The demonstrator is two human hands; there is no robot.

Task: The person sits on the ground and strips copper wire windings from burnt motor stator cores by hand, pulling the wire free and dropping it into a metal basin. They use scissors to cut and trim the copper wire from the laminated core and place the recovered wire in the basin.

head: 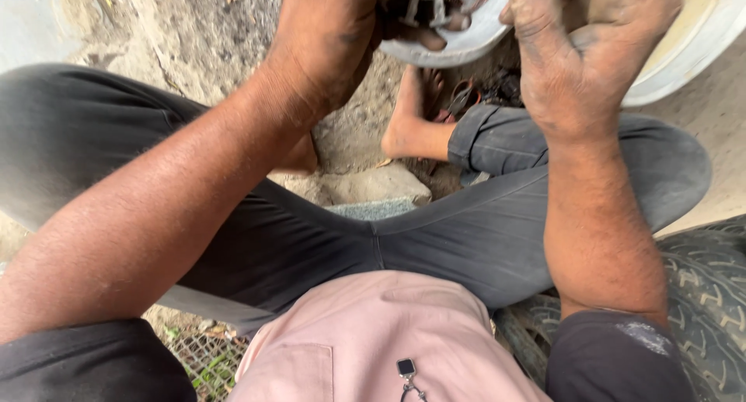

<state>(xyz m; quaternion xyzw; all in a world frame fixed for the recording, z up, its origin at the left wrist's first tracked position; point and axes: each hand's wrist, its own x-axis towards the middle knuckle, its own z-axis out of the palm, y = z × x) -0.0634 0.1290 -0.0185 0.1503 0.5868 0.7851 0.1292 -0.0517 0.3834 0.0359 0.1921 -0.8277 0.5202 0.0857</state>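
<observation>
Wheel rim (pixel 466 40), pale and metal, sits at the far edge of the view, held up between both hands over the person's crossed legs. Nearest the camera are a pink shirt front (pixel 373 332) with a small clip, and, at the near right, a worn tyre (pixel 699 293) lying flat on the ground. Beyond that come the dark trousers (pixel 435 231), a bare foot (pixel 408 122) and a stone (pixel 373 186) on the sandy ground between the knees. Farther on, the left hand (pixel 326 36) is curled round the rim's left part, its fingertips hooked into the spoke openings near the hub. The right hand (pixel 590 48) presses against the rim's right side, thumb laid over the near edge; how far its other fingers close is hidden behind the hand. By the look of it the rim is being steadied or turned for handling; a firm two-sided hold seems needed, since the grip sits on the edges alone.
</observation>
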